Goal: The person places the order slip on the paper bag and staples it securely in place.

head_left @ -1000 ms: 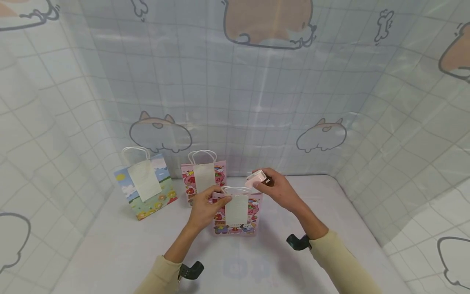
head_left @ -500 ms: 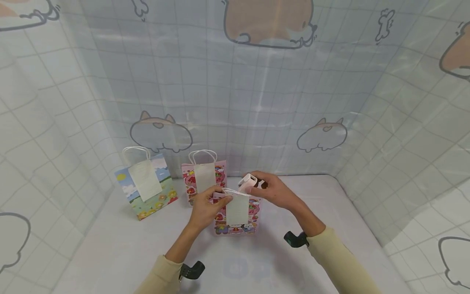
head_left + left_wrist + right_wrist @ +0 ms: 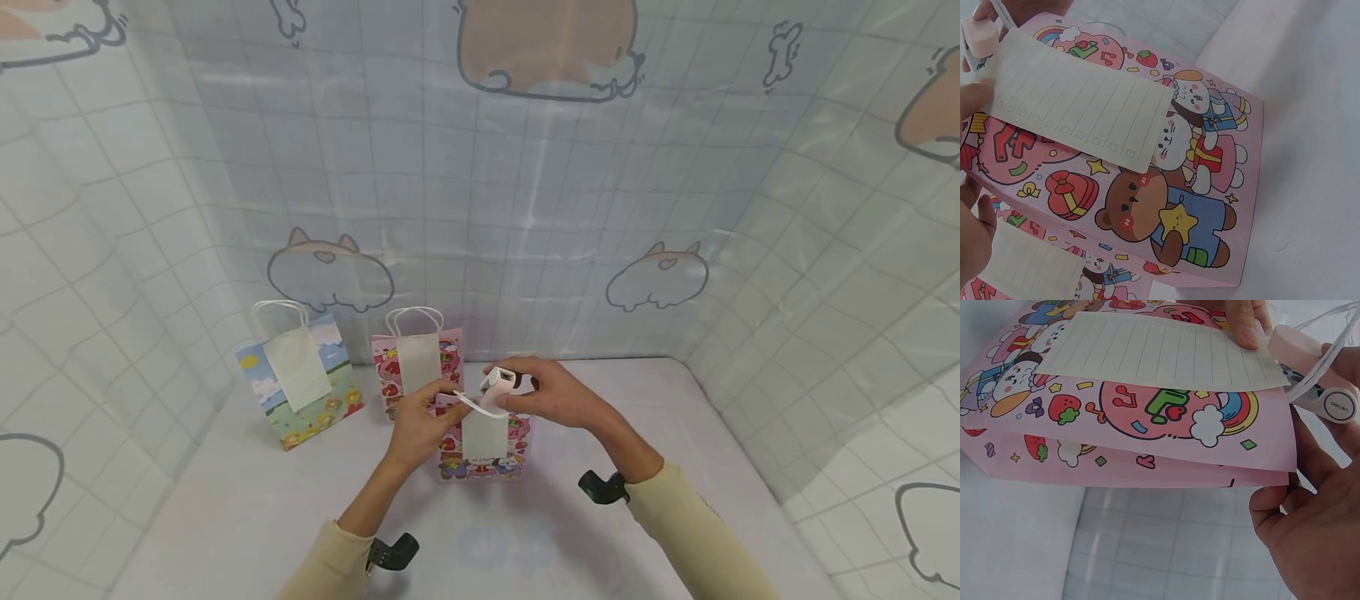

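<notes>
A pink gift bag with cartoon animals stands upright between the hands, a lined note sheet lying against its front near the mouth. My left hand pinches the bag's top left edge, its thumb on the sheet in the right wrist view. Between thumb and fingers, my right hand holds a small pink and white stapler at the bag's mouth, by the sheet's upper end. The bag's white cord handles cross over the stapler. Whether its jaws enclose the paper, I cannot tell.
Just behind on the left stands a second pink bag with a white sheet on its front. Farther left leans a blue and green landscape bag, also bearing a sheet. A patterned curtain closes off the back of the white table.
My right hand has moved left and down with the stapler, to the bag's mouth. The cord handles have tipped down toward the front. My left hand has stayed in place.
</notes>
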{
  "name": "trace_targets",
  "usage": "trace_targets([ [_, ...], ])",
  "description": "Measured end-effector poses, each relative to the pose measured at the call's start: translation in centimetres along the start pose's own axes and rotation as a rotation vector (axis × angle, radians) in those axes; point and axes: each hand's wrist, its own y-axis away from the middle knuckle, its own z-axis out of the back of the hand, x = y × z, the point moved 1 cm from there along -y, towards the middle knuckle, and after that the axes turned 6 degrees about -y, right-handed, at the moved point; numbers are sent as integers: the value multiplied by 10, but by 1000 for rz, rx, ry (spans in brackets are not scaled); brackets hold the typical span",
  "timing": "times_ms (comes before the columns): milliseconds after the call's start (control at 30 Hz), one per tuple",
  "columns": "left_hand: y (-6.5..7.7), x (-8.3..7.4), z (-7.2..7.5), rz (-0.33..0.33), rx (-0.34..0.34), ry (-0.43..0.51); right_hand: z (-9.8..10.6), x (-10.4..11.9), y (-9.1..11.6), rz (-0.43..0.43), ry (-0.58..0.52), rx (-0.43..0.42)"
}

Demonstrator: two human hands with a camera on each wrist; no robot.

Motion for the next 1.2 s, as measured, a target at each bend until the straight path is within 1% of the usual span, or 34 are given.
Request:
trace_targets([
  [167, 0, 1, 0, -13, -1, 4, -1, 1, -1, 11, 12, 7],
  [367, 1, -1, 0, -9, -12, -9, -4, 7, -1, 25, 20, 40],
  [567, 0, -1, 0, -4, -15, -4, -6, 12, -1, 23, 44, 47],
  [667, 0, -1, 0, 2, -18, -7, -6, 15, -2, 25, 97, 50],
  [800, -1, -1, -1, 13, -24, -18, -6, 18, -5, 30, 195, 45],
  [900, -2, -3, -1, 16, -26, -12, -7, 20, -7, 42, 236, 44],
  [967, -2, -7, -1, 12, -25, -1, -7, 20, -8, 52, 253, 46],
  [1100, 1, -26, 5, -5, -18, 3, -8, 21, -9, 64, 287, 47],
  [1200, 3, -36, 8, -5, -14, 2, -7, 23, -7, 50, 315, 41],
])
